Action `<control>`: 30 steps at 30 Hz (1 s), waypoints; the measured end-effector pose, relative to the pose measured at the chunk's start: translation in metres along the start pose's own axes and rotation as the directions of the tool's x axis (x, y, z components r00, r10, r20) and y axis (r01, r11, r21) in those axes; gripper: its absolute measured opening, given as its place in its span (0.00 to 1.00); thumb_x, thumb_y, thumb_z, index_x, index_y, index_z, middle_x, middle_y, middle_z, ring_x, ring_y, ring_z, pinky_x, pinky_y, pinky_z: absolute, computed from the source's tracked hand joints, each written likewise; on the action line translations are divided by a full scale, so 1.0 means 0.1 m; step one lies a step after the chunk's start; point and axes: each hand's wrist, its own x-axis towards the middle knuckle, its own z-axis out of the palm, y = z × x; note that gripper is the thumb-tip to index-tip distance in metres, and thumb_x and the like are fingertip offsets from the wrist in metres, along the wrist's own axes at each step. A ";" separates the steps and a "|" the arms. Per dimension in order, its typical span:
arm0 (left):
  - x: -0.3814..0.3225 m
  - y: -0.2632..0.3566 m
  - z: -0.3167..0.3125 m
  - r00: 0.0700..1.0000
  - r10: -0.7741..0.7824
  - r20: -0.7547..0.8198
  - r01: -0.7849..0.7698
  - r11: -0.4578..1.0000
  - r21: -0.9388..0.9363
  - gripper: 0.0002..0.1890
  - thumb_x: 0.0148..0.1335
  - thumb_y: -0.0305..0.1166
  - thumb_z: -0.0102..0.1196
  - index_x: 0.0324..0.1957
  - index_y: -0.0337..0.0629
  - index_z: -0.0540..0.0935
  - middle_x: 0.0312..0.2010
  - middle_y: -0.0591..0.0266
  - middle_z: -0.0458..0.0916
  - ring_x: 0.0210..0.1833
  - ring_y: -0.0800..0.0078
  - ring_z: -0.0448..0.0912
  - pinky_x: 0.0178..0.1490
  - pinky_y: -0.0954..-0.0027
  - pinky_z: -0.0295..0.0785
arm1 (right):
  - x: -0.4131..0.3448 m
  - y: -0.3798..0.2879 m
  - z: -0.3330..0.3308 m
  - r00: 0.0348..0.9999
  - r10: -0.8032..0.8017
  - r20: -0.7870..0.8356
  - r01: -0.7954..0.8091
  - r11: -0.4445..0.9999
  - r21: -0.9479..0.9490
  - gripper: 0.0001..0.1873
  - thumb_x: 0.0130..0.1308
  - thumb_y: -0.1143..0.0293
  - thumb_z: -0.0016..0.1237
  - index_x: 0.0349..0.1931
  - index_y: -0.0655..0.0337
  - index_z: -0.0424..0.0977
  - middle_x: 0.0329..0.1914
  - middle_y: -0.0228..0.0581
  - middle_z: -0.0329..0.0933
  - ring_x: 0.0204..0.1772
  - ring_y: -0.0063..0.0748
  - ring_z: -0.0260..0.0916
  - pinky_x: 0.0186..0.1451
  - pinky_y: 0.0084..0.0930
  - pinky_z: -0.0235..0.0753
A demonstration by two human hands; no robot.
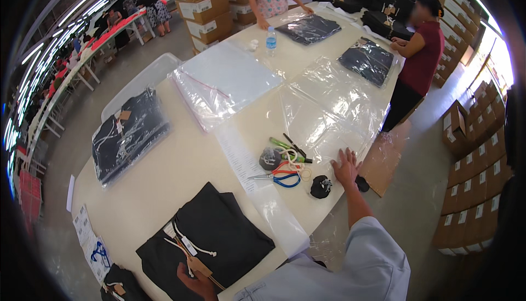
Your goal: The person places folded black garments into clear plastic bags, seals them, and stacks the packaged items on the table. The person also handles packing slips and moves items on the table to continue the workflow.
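A folded black drawstring garment (209,227) lies on the table before me, with a white drawcord (185,235) and a brown hang tag (199,266) on top. My left hand (195,280) is at the tag and cord; whether its fingers pinch them I cannot tell. On the right, my right hand (347,167) rests with spread fingers on the near edge of transparent plastic bags (328,99). Beside it sit a small black bundle (320,186), scissors with red and blue handles (285,174), a dark ball (270,158) and a green marker (281,143).
Bagged dark garments (131,136) lie at the table's left. A strip of paper (234,157) runs across the table (193,153). More plastic bags (230,79) and a water bottle (271,41) are farther off. Two people stand at the far side; stacked cartons (472,186) line the right.
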 end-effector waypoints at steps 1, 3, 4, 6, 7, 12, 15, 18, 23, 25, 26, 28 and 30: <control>-0.04 0.06 0.02 0.999 -0.049 0.009 0.049 0.998 -0.029 0.29 0.68 0.45 0.51 0.61 0.29 0.71 0.59 0.39 0.71 0.55 0.46 0.77 0.59 0.52 0.73 | 0.01 -0.01 0.05 1.000 0.013 -0.012 -0.014 1.000 -0.023 0.30 0.65 0.51 0.52 0.67 0.43 0.69 0.78 0.37 0.56 0.81 0.46 0.45 0.77 0.70 0.31; -0.10 0.16 0.06 0.998 -0.057 -0.030 0.057 0.998 -0.011 0.26 0.68 0.42 0.51 0.57 0.28 0.73 0.50 0.41 0.77 0.51 0.52 0.79 0.55 0.55 0.75 | 0.06 -0.02 0.13 0.997 0.051 -0.063 -0.056 0.995 -0.077 0.26 0.67 0.53 0.51 0.66 0.41 0.71 0.77 0.35 0.59 0.81 0.44 0.47 0.77 0.71 0.31; -0.11 0.20 0.09 0.997 -0.057 -0.049 0.057 0.998 -0.005 0.24 0.68 0.41 0.51 0.55 0.27 0.75 0.46 0.42 0.79 0.49 0.54 0.80 0.52 0.57 0.76 | 0.09 -0.03 0.18 0.986 0.064 -0.152 -0.075 0.995 -0.062 0.19 0.67 0.56 0.51 0.58 0.39 0.78 0.71 0.31 0.67 0.77 0.42 0.55 0.76 0.70 0.39; -0.07 0.23 0.17 0.995 -0.094 0.032 0.096 0.992 -0.085 0.21 0.64 0.28 0.47 0.57 0.28 0.71 0.52 0.43 0.75 0.55 0.53 0.76 0.60 0.56 0.70 | 0.22 -0.01 0.17 0.980 0.011 -0.201 -0.032 0.994 -0.103 0.15 0.65 0.58 0.52 0.51 0.41 0.81 0.65 0.30 0.72 0.71 0.40 0.62 0.72 0.65 0.49; -0.04 0.24 0.20 0.991 -0.117 0.072 0.125 0.985 -0.118 0.21 0.62 0.22 0.45 0.58 0.28 0.70 0.54 0.43 0.73 0.58 0.52 0.74 0.64 0.56 0.67 | 0.28 0.00 0.16 0.983 -0.004 -0.181 -0.023 0.989 -0.146 0.13 0.64 0.59 0.52 0.47 0.42 0.83 0.61 0.29 0.75 0.68 0.40 0.66 0.71 0.63 0.54; 0.26 0.22 0.47 0.999 -0.032 0.024 0.034 0.995 -0.094 0.22 0.61 0.22 0.48 0.58 0.28 0.70 0.54 0.43 0.73 0.57 0.52 0.74 0.64 0.58 0.67 | 0.66 0.00 0.00 0.996 0.011 -0.085 -0.023 0.989 -0.149 0.08 0.63 0.66 0.51 0.37 0.51 0.84 0.49 0.33 0.80 0.54 0.40 0.74 0.61 0.51 0.66; 0.51 0.28 0.58 0.995 0.088 -0.038 -0.090 0.993 -0.076 0.22 0.59 0.21 0.50 0.57 0.27 0.70 0.52 0.44 0.73 0.57 0.51 0.75 0.65 0.57 0.67 | 1.02 -0.16 -0.13 0.986 0.125 0.113 -0.102 0.976 -0.191 0.12 0.64 0.67 0.48 0.42 0.55 0.83 0.52 0.41 0.81 0.58 0.46 0.76 0.62 0.54 0.67; 0.75 0.36 0.63 0.989 0.142 0.032 -0.139 0.986 -0.087 0.23 0.58 0.19 0.51 0.58 0.28 0.70 0.52 0.45 0.73 0.58 0.51 0.74 0.65 0.57 0.67 | 1.60 -0.34 -0.38 0.951 0.150 0.270 -0.114 0.983 -0.144 0.18 0.64 0.60 0.48 0.49 0.58 0.80 0.59 0.50 0.78 0.63 0.54 0.74 0.62 0.59 0.71; 1.18 0.42 0.47 0.980 0.160 0.116 -0.165 0.986 0.035 0.24 0.57 0.18 0.53 0.58 0.31 0.70 0.60 0.39 0.67 0.66 0.44 0.67 0.70 0.52 0.60 | 2.44 -0.87 -1.13 0.998 -0.050 -0.027 0.053 0.990 0.130 0.20 0.68 0.54 0.48 0.45 0.63 0.78 0.52 0.55 0.80 0.57 0.62 0.75 0.57 0.53 0.74; 1.32 0.44 0.43 0.985 0.136 0.105 -0.145 0.986 0.085 0.24 0.57 0.18 0.53 0.58 0.32 0.70 0.63 0.38 0.65 0.68 0.43 0.64 0.70 0.51 0.59 | 2.51 -1.09 -1.44 0.984 0.006 -0.179 0.021 0.989 0.150 0.20 0.69 0.53 0.47 0.46 0.60 0.78 0.51 0.54 0.80 0.56 0.61 0.76 0.56 0.52 0.74; 1.36 0.45 0.42 0.987 0.146 0.072 -0.152 0.985 0.085 0.26 0.57 0.18 0.53 0.59 0.32 0.68 0.63 0.38 0.64 0.69 0.43 0.63 0.71 0.50 0.58 | 2.54 -1.20 -1.60 0.980 0.026 -0.198 0.001 0.991 0.131 0.20 0.69 0.53 0.47 0.46 0.60 0.78 0.50 0.54 0.80 0.56 0.60 0.76 0.56 0.52 0.74; 1.39 0.42 0.40 0.988 0.152 0.026 -0.154 0.985 0.079 0.28 0.57 0.18 0.53 0.62 0.32 0.66 0.64 0.39 0.64 0.70 0.43 0.62 0.73 0.50 0.55 | 2.58 -1.40 -1.87 0.963 0.088 -0.256 -0.042 0.983 0.179 0.19 0.69 0.52 0.46 0.46 0.57 0.78 0.49 0.54 0.81 0.55 0.60 0.76 0.56 0.51 0.74; 1.36 0.36 0.38 0.976 0.216 -0.024 -0.214 0.975 0.068 0.31 0.57 0.18 0.53 0.64 0.31 0.63 0.65 0.40 0.63 0.71 0.43 0.60 0.74 0.50 0.53 | 2.63 -1.56 -2.09 0.901 0.189 -0.390 -0.043 0.935 0.353 0.18 0.69 0.51 0.46 0.46 0.54 0.78 0.49 0.54 0.81 0.54 0.60 0.77 0.56 0.51 0.75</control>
